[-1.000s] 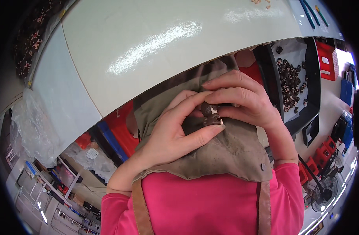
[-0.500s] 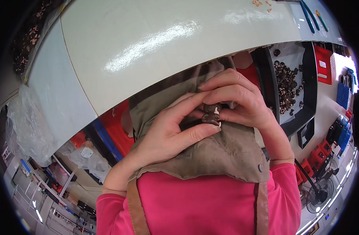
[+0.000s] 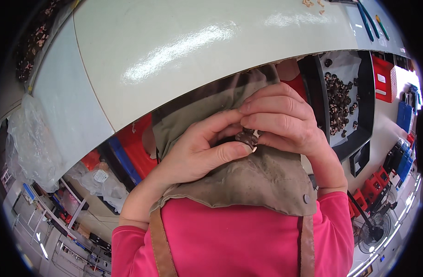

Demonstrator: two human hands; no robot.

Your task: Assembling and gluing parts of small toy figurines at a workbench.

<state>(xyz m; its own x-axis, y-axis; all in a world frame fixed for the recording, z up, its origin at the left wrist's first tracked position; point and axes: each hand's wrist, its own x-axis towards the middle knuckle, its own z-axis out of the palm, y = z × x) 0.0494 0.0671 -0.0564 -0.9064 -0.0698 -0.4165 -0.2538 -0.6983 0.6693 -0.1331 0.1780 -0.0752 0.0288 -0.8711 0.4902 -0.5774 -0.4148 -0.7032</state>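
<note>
Off the near edge of the counter [image 3: 174, 37], above the brown apron [image 3: 253, 184], the left hand [image 3: 195, 150] is curled shut, thumb on a small dark-brown figurine [image 3: 246, 137], the right hand [image 3: 287, 121] pinching its other side with bent fingers, a black tray [image 3: 368, 87] of similar pieces farther right.

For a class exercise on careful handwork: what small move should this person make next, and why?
Perhaps the right hand should ease slightly back from the dark-brown figurine, with the left hand steadying it. The right fingers cover its upper end, hiding that part from this view, while the left thumb rests against its lower end.
</note>
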